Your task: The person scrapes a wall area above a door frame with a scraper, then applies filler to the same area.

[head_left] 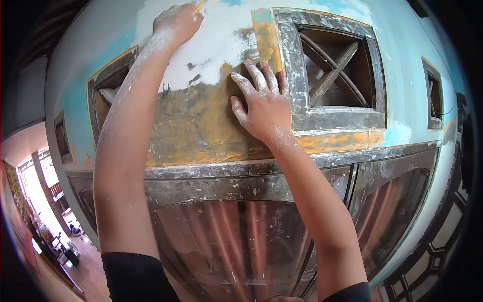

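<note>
My left hand (177, 22), dusted with white, is raised to the top edge of the view. Its fingers are closed on a thin yellowish tool (200, 8), mostly hidden by the hand and cut off by the frame. White filler (201, 43) covers the wall around it, smooth above and patchy lower down. My right hand (264, 103) rests with fingers spread on the bare brown-and-ochre wall patch (196, 121), just left of a framed vent opening (294, 65). White residue coats its fingers, and it holds nothing.
Crossed wooden bars (334, 70) fill the vent opening. Below runs a paint-spattered wooden ledge (216, 171) above glazed panels with pinkish curtains (231, 241). Smaller vents sit at left (108, 88) and right (433, 93). A bright doorway (43, 176) opens at far left.
</note>
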